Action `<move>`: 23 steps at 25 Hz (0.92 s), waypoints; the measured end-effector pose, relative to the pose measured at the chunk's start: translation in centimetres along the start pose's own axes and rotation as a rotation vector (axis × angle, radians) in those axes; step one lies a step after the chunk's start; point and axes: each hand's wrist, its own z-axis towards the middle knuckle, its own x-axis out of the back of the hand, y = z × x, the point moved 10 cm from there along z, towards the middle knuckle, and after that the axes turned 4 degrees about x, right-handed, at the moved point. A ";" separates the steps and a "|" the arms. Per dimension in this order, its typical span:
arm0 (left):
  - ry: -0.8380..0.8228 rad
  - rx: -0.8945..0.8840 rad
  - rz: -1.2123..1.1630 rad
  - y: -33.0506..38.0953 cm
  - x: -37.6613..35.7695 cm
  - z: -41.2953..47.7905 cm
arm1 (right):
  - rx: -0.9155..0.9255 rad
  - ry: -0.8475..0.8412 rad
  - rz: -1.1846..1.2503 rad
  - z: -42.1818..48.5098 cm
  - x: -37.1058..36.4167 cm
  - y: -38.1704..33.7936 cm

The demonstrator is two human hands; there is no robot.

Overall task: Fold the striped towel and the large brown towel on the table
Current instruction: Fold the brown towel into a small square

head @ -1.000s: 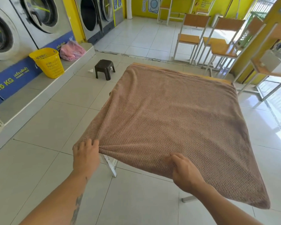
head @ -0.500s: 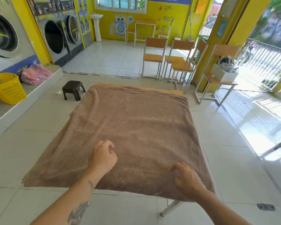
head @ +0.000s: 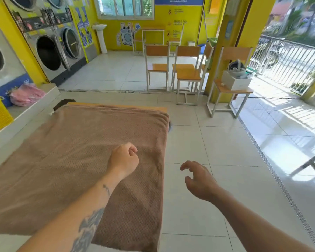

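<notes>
Only one view is given: a wide-angle head cam, worn by the person, aimed fwd and down. The towel [head: 76, 160] on the table [head: 116, 106] is seen from close above, filling the lower left. Both forearms enter from the bottom edge, left hand [head: 124, 160] over the towel, right hand [head: 198, 179] over bare floor. Washers [head: 49, 51] are caught at left, chairs [head: 171, 68] ahead, railing [head: 289, 64] far right. Lines bow near the edges.

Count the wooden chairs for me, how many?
3, maybe more hidden: one chair left, one chair beside it, one chair partly hidden behind that, by the yellow pillar.
</notes>
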 end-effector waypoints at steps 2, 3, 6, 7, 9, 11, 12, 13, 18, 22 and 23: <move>-0.010 0.038 -0.004 2.4 -2.1 0.2 | 0.036 -0.037 -0.012 1.5 2.7 1.7; -0.016 0.053 0.003 3.5 -3.1 0.5 | 0.051 -0.045 -0.020 2.5 4.0 2.4; -0.018 0.098 0.024 6.2 -5.2 3.3 | 0.112 -0.068 -0.030 6.2 6.9 3.5; -0.012 0.111 0.018 7.0 -5.7 4.7 | 0.130 -0.076 -0.036 7.7 7.8 3.8; 0.004 0.126 -0.016 8.5 -7.1 8.0 | 0.159 -0.093 -0.052 11.4 9.3 4.5; 0.025 0.137 -0.087 9.9 -9.5 12.1 | 0.189 -0.119 -0.092 15.8 10.6 5.1; 0.034 0.140 -0.121 10.6 -10.9 14.4 | 0.204 -0.128 -0.104 18.1 11.2 5.2; 0.042 0.148 -0.148 11.4 -12.3 17.2 | 0.222 -0.130 -0.103 20.9 12.1 5.2; 0.056 0.297 -0.085 11.4 -19.1 30.0 | 0.279 -0.207 -0.161 34.5 15.2 5.0; 0.084 0.594 0.315 7.8 -21.3 34.3 | 0.337 -0.308 -0.202 43.2 15.8 5.2; 0.138 0.648 0.351 7.8 -21.3 34.8 | 0.369 -0.339 -0.211 45.3 15.6 5.2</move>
